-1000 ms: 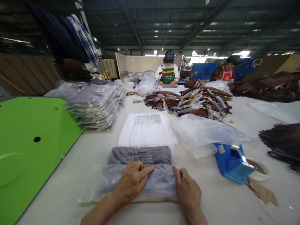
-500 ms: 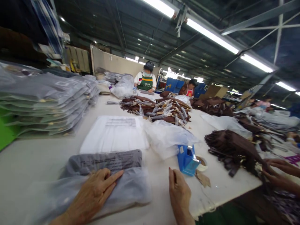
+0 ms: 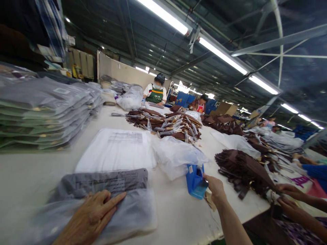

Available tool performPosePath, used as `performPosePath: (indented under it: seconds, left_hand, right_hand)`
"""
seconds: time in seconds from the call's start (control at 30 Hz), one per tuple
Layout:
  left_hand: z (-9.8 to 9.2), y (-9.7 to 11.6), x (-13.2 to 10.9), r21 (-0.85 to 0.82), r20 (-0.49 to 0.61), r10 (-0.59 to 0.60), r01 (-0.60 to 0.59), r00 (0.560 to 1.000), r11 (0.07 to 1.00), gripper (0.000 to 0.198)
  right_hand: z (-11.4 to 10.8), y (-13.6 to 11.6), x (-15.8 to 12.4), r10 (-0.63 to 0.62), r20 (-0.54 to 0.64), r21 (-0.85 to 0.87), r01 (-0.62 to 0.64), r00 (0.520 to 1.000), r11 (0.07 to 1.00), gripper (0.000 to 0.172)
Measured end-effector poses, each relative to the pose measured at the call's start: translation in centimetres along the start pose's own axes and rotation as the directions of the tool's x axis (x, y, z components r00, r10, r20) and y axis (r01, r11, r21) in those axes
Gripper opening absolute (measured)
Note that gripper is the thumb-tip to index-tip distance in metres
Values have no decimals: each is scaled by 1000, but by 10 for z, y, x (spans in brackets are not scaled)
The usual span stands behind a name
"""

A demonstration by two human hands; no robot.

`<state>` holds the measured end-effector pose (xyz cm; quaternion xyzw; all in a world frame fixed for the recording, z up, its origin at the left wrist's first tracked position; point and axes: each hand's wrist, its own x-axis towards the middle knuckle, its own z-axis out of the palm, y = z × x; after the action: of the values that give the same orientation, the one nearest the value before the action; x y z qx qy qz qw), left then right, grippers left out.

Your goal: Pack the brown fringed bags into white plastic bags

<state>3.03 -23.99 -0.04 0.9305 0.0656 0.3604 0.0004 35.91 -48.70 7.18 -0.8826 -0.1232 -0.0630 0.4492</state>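
A dark item in a clear plastic bag (image 3: pixel 135 204) lies flat at the table's near edge. My left hand (image 3: pixel 93 212) rests on the bag with its fingers spread. To the right, my right hand (image 3: pixel 214 187) is at the end of a blue tape dispenser (image 3: pixel 195 185), fingers pinched together at its cutting edge; whether tape is between them is too small to tell. Behind the bagged item lies a stack of white printed bags (image 3: pixel 114 153). Crumpled clear plastic (image 3: pixel 176 154) touches the back of the dispenser.
Bagged items (image 3: pixel 43 112) are piled high at the left. Brown fringed bags (image 3: pixel 166 122) lie mid-table, with more (image 3: pixel 245 170) at the right. Another person's hands (image 3: pixel 288 199) hold the right-hand ones. Two people work at the far end.
My right hand has moved right and forward, from beside the dispenser to its front end. My left hand stays on the bagged item. The view has shifted slightly.
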Motion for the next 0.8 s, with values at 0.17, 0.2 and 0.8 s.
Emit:
performPosePath:
  seconds: [0.17, 0.2, 0.8]
  left_hand:
    - [-1, 0, 1, -16, -1, -11, 11, 1000, 1000, 33]
    - [-2, 0, 1, -18, 3, -19, 19, 1000, 1000, 33]
    - [-4, 1, 2, -59, 63, -50, 53, 997, 997, 32]
  right_hand:
    - [2, 0, 1, 78, -18, 164, -74, 997, 984, 31]
    - [-1, 1, -3, 88, -36, 198, -79, 995, 977, 30]
    - [33, 48, -74, 152, -59, 421, -113, 987, 900, 40]
